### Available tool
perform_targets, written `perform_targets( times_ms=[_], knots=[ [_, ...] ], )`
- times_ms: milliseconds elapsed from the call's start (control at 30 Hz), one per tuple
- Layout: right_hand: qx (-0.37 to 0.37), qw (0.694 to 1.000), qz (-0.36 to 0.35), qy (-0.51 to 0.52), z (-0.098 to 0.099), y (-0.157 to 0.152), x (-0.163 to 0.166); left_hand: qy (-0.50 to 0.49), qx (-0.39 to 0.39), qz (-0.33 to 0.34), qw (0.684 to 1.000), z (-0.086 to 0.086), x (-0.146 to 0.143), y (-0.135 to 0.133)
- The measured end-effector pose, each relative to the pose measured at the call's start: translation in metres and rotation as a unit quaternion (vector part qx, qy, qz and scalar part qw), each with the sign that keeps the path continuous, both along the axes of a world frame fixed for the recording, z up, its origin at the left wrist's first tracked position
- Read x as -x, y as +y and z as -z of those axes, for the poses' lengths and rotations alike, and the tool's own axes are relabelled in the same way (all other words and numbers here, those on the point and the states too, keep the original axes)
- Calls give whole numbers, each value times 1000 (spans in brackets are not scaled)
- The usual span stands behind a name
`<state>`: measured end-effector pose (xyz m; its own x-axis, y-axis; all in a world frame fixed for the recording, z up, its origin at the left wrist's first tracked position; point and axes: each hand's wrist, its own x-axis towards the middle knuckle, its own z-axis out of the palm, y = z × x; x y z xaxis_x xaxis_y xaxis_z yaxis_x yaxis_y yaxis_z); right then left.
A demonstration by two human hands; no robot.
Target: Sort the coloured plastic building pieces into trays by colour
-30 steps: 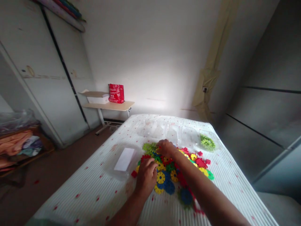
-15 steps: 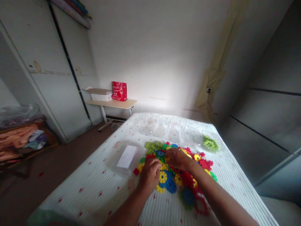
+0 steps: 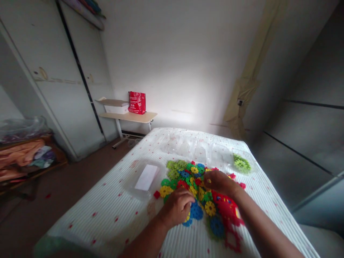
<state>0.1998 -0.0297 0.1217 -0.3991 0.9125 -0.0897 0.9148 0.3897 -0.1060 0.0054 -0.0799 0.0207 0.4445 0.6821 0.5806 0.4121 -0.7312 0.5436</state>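
The right hand (image 3: 219,182) has moved from the far part of the pile (image 3: 198,182) to its right side, so a yellow disc (image 3: 194,170) at the far part is now uncovered. The left hand (image 3: 178,207) has shifted right and nearer; it now hides another yellow disc, while a yellow flower piece (image 3: 165,191) at the left edge shows more fully.

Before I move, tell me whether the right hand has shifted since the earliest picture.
Yes. Judged against the white card, the right hand has moved rightward and somewhat nearer the person, over the pile of colourful pieces.
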Motion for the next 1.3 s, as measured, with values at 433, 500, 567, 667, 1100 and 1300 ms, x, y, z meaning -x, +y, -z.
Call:
perform_targets(
  times_ms=[433,500,567,667,1100,1300],
  knots=[
    [-21,999,-37,26,9,65,69,-22,-54,-49,997,-4,3,-2],
    [-23,999,-20,18,15,77,84,-32,-70,-129,989,-2,7,0],
    [-24,1000,4,6,23,85,95,-39,-76,-188,978,0,12,2],
    [-14,999,32,-15,36,93,104,-49,-79,-218,971,-1,16,4],
    [-32,997,68,-13,32,91,105,-107,-50,-249,961,-6,18,4],
    [4,999,43,-30,28,83,111,-96,-52,-250,962,-4,18,6]
  ],
)
